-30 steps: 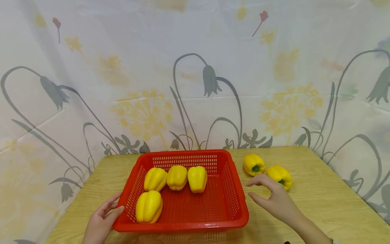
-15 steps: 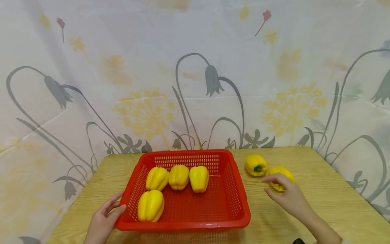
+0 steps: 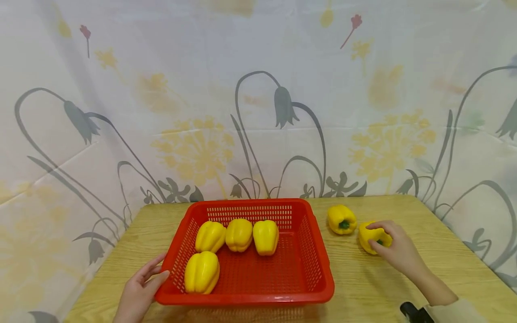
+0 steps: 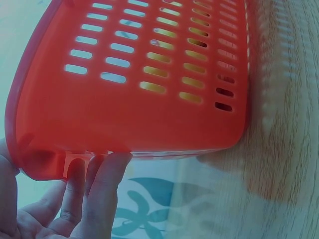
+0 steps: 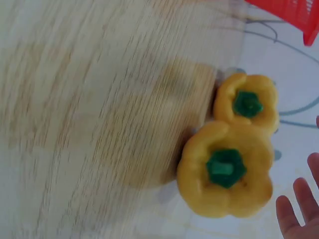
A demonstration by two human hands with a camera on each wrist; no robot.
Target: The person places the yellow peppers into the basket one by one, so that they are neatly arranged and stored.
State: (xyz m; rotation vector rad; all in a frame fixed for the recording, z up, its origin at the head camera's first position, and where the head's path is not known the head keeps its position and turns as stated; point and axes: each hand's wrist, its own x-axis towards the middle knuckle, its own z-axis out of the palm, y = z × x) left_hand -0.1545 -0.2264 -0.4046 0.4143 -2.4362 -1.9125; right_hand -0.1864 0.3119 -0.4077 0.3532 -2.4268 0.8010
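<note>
My left hand [image 3: 139,291] grips the left rim of a red plastic basket [image 3: 242,298], thumb on the rim; in the left wrist view its fingers [image 4: 104,194] touch the slotted wall from outside. Several yellow bell peppers [image 3: 202,273] lie inside, toward the left and back. To the right of the basket, my right hand [image 3: 397,251] is at a yellow bell pepper [image 3: 365,237], partly covering it in the head view. The right wrist view shows the fingers spread and apart from this pepper [image 5: 197,186], its green stem end facing the camera.
Another yellow bell pepper [image 3: 338,217] lies on the wooden table [image 3: 347,287] just left of the one by my right hand. A flower-patterned cloth [image 3: 194,89] hangs behind the table. A dark object [image 3: 414,312] shows near my right sleeve.
My right hand has moved right, from beside the basket's edge to the right-hand pepper. The left hand stays on the rim, and the basket and peppers keep their places.
</note>
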